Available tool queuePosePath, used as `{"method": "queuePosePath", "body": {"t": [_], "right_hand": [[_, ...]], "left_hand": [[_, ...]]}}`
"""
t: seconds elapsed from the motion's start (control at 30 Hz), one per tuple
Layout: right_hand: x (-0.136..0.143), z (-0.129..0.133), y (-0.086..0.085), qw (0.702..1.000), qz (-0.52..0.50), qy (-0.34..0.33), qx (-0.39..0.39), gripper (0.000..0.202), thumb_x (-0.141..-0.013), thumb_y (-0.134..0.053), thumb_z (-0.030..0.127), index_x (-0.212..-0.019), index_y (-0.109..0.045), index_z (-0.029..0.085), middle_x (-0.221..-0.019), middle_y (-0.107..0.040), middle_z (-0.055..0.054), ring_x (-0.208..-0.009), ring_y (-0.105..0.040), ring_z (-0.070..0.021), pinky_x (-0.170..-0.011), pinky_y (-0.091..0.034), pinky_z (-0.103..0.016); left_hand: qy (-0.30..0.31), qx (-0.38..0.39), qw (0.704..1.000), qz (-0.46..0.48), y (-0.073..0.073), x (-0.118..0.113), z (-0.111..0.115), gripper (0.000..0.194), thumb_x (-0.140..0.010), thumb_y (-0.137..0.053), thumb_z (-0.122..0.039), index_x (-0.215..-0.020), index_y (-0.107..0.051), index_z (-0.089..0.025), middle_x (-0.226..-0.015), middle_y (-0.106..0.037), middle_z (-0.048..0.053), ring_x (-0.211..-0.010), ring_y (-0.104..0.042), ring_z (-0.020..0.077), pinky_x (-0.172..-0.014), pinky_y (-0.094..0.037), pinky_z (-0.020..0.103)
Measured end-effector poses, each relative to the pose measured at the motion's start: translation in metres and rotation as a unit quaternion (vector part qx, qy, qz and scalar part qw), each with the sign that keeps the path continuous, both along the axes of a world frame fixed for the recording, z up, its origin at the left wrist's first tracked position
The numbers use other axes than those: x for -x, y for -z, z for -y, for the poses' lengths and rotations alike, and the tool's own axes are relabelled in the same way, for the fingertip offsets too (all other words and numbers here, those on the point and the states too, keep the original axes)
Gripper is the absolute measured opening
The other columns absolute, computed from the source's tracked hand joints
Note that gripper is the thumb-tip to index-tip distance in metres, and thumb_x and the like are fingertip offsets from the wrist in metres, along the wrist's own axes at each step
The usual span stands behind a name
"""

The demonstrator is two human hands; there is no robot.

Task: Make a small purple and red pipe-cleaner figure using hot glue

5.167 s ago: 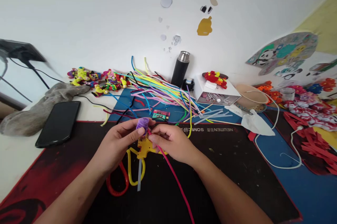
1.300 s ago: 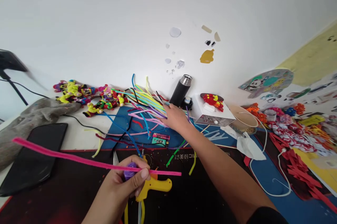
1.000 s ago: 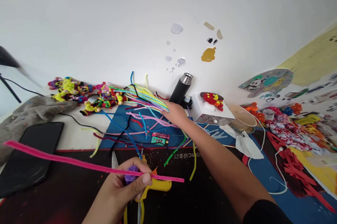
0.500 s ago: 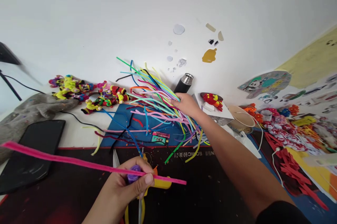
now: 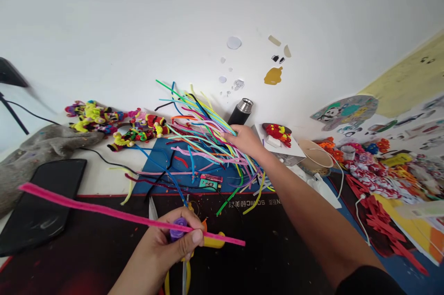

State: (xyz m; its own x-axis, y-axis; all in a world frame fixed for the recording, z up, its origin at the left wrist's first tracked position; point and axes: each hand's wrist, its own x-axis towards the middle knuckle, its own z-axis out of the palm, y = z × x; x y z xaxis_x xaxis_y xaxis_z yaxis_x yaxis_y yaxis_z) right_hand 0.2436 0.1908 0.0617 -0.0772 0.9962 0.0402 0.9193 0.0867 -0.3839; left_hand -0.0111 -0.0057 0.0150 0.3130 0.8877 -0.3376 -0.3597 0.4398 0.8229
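Observation:
My left hand (image 5: 178,242) is closed, pinching a long bright pink pipe cleaner (image 5: 114,214) near its right end. A purple coiled piece (image 5: 178,230) sits within the same hand, behind the pink stem. Farther back, my right hand (image 5: 244,140) is closed on a loose bunch of many-coloured pipe cleaners (image 5: 204,133); its fingertips are partly hidden among them. Under and beyond my left hand lie scissors (image 5: 153,209) with the blades partly showing and a yellow-handled tool (image 5: 214,240), mostly covered by the hand.
A black flask (image 5: 241,111) stands by the wall behind my right hand. Small pipe-cleaner figures (image 5: 138,128) lie at the back left, near a black tablet (image 5: 57,198). A white box (image 5: 286,149) and red strips (image 5: 385,221) are on the right. A small teal-and-pink packet (image 5: 210,183) lies mid-table.
The pink pipe cleaner's far left end has shifted a little to the right. Both hands keep their grip almost in place, and the view has tilted slightly.

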Motion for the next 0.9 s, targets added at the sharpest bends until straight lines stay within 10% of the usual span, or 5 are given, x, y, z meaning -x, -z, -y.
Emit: {"method": "queuePosePath", "body": {"t": [0.63,0.9], "right_hand": [[0.005,0.001,0.000,0.991,0.132,-0.009,-0.036,0.030,-0.107,-0.064,0.047,-0.114,-0.082,0.024,-0.109,-0.083,-0.008,-0.100,-0.074,-0.0284,-0.074,-0.043,-0.031],[0.011,0.014,0.026,0.987,0.134,-0.086,-0.033,0.040,-0.106,-0.069,0.042,-0.140,-0.075,0.023,-0.135,-0.078,-0.013,-0.121,-0.072,-0.0315,-0.095,-0.053,-0.036]], "left_hand": [[0.039,-0.013,0.999,0.001,0.000,0.001,0.000,0.050,-0.069,-0.100,-0.062,-0.074,-0.076,-0.018,-0.067,-0.065,0.001,-0.060,-0.049,0.0116,-0.061,-0.037,0.025],[0.086,-0.036,0.995,0.023,0.013,0.006,-0.004,0.043,-0.077,-0.097,-0.057,-0.076,-0.076,-0.019,-0.069,-0.066,0.002,-0.062,-0.053,0.0130,-0.062,-0.042,0.025]]}}
